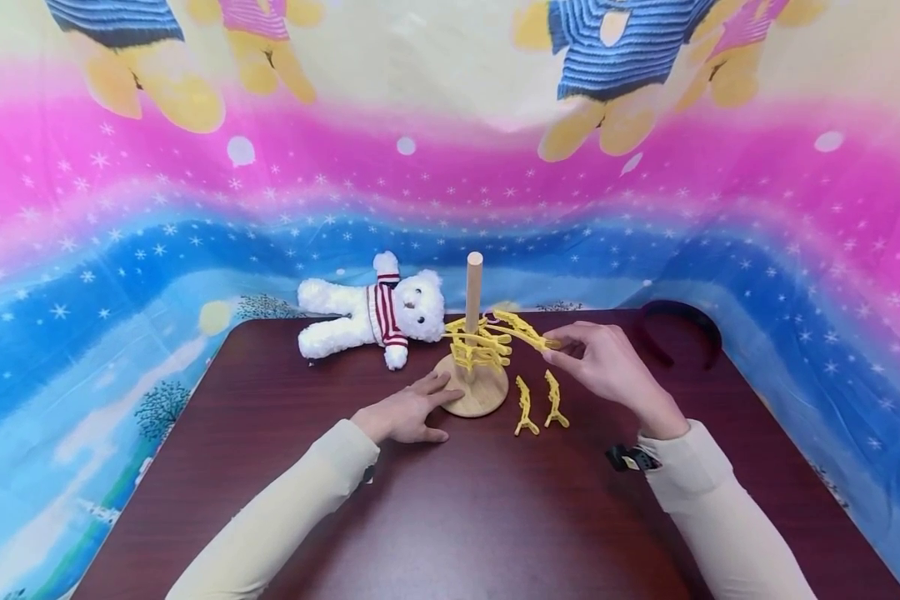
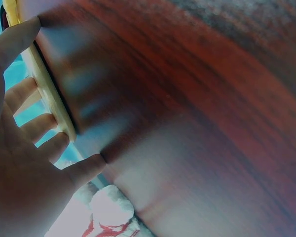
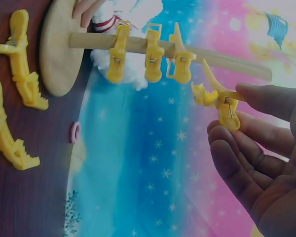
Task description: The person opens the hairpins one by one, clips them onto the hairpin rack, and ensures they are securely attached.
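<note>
- Had a yellow clip (image 3: 220, 101) pinched between thumb and fingers of the right hand (image 1: 607, 358), with the jaws spread apart.
- Aimed that clip toward ten o'clock in the head view, long axis pretty much across the upright wooden post (image 1: 474, 287).
- Looked like the relation everything hung on, tbh: clip crosswise, tip right by the wood, just above the topmost of three attached clips (image 3: 153, 64). Couldn't tell touching from just beside.
- Rested the left hand (image 1: 407, 410) around eight o'clock from the post, fingers spread, gripping nothing, touching the round base (image 1: 487, 402). So, left nearer the base, right up at clip height.
- Spotted two spare clips (image 1: 525, 407) on the table (image 1: 435, 517), four o'clock from the post, roughly eight from the right hand.
- Also noticed a teddy bear (image 1: 386, 312) at ten o'clock from the base and a dark headband (image 1: 708, 323) between two and three.
</note>
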Demonstrator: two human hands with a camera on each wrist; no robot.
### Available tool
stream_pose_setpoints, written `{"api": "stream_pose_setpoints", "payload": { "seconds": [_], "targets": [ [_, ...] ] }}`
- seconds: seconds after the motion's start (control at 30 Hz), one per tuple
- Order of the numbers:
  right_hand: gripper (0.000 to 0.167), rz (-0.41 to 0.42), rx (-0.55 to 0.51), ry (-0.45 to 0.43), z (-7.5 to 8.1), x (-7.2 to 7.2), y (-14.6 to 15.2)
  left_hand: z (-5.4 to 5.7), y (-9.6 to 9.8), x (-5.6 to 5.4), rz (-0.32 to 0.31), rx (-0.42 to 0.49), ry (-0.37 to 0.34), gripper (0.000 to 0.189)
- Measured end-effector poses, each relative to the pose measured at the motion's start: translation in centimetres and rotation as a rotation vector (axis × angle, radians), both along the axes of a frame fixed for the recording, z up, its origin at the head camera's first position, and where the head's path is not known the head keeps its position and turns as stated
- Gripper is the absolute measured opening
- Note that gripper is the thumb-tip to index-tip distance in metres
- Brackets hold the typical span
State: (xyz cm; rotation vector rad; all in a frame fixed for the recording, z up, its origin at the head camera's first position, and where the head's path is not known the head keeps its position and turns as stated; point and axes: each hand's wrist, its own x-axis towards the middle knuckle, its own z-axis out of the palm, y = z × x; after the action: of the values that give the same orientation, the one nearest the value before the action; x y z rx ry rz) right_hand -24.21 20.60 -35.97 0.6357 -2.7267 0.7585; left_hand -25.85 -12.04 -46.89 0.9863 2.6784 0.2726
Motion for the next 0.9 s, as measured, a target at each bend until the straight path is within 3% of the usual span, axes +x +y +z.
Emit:
{"api": "stream_pose_setpoints", "payload": {
  "seconds": [0.6, 0.9],
  "targets": [
    [0.024, 0.061, 0.035, 0.021, 1.7, -1.3, -3.5, 0.0, -0.2, -0.2, 0.005, 0.006, -0.007, 0.076],
    [0.025, 0.08, 0.041, 0.035, 1.6, -2.0, -4.8, -0.1, 0.0, -0.1, 0.01, 0.009, -0.018, 0.075]
  ]
}}
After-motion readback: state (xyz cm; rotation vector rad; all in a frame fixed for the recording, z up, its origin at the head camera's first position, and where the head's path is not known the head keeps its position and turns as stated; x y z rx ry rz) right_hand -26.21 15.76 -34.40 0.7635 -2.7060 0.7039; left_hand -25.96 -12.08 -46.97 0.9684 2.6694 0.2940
